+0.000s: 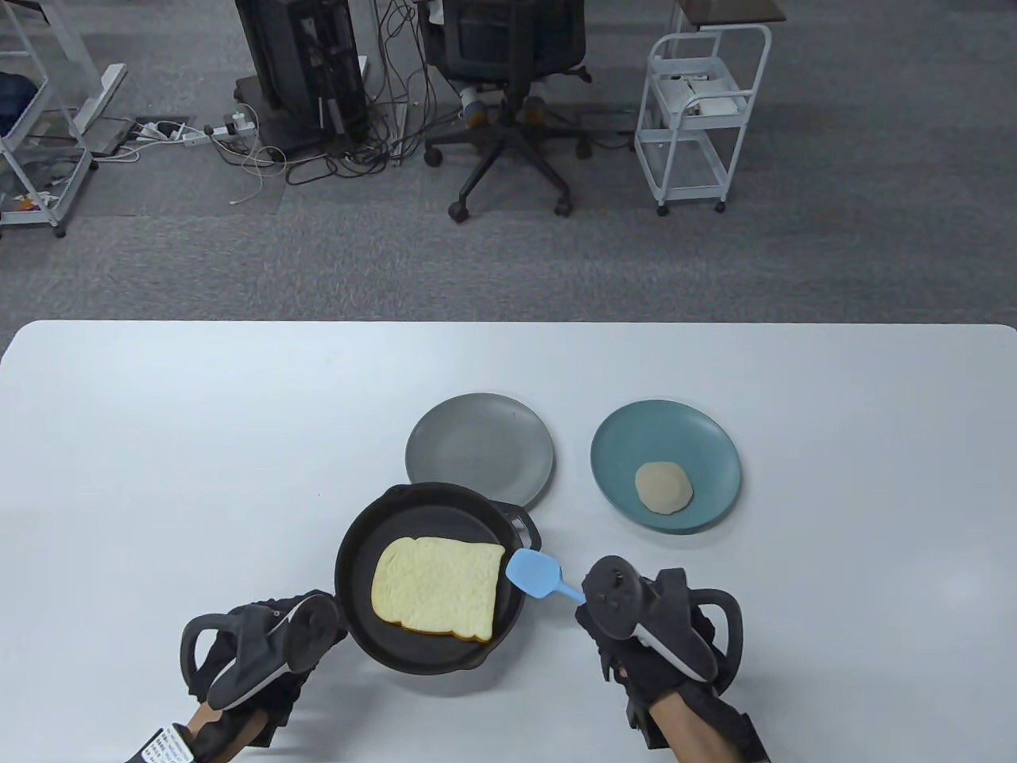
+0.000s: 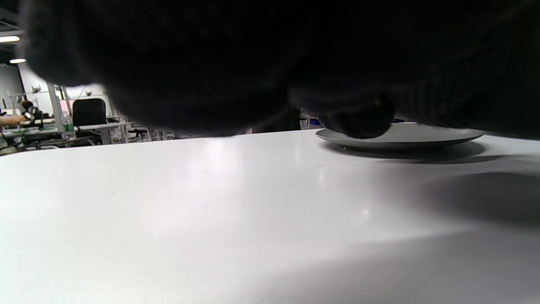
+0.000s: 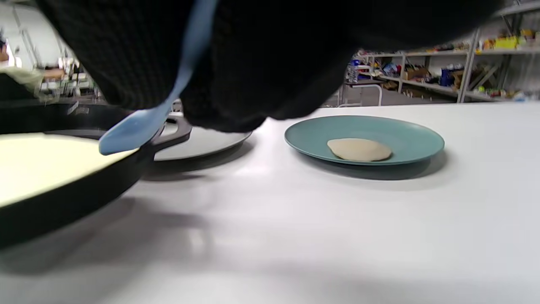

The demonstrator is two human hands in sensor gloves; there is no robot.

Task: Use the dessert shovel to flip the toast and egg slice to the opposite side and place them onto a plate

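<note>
A slice of toast (image 1: 438, 588) lies pale side up in the black skillet (image 1: 353, 540) near the table's front edge. My left hand (image 1: 306, 636) is at the skillet's left side, where the handle is hidden under it; it seems to grip that handle. My right hand (image 1: 610, 624) grips the stem of the blue dessert shovel (image 1: 534, 574), whose blade hovers at the skillet's right rim, beside the toast. In the right wrist view the shovel (image 3: 130, 126) hangs just over the rim, above the toast (image 3: 42, 164). The round egg slice (image 1: 663, 486) lies on the teal plate (image 1: 620, 445).
A grey plate (image 1: 479, 449) with nothing on it sits just behind the skillet, its near edge under the skillet's small helper handle. The teal plate (image 3: 405, 135) stands to its right. Beyond the table are an office chair (image 1: 508, 95) and a white trolley (image 1: 699, 119).
</note>
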